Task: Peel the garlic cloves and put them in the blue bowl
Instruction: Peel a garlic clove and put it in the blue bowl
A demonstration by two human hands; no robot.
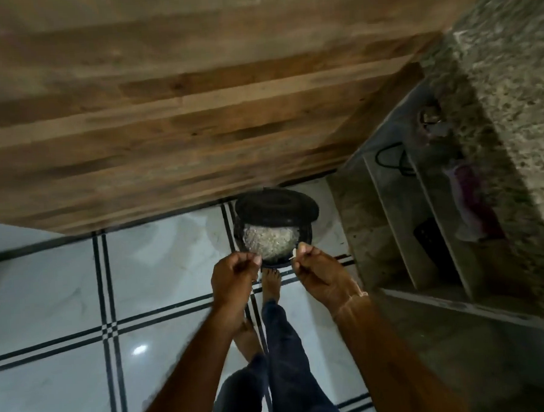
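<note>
Here we stand over a round black pedal bin (274, 237) on the white tiled floor (161, 274), its lid tipped up at the far side and pale papery scraps lying inside. Our left hand (235, 278) is curled, fingertips pinched together over the bin's near left rim; what they hold is too small and blurred to name, perhaps a flake of skin. Our right hand (320, 274) pinches a small pale garlic piece (294, 252) at its fingertips, just above the near right rim. Whether that is a clove or only peel we cannot tell. The blue bowl is nowhere in view. We judge garlic skin to be feather-light, brittle and clingy, so it wants rubbing off the fingers. A peeled clove would be firm but slick, best pinched across its fat middle.
</note>
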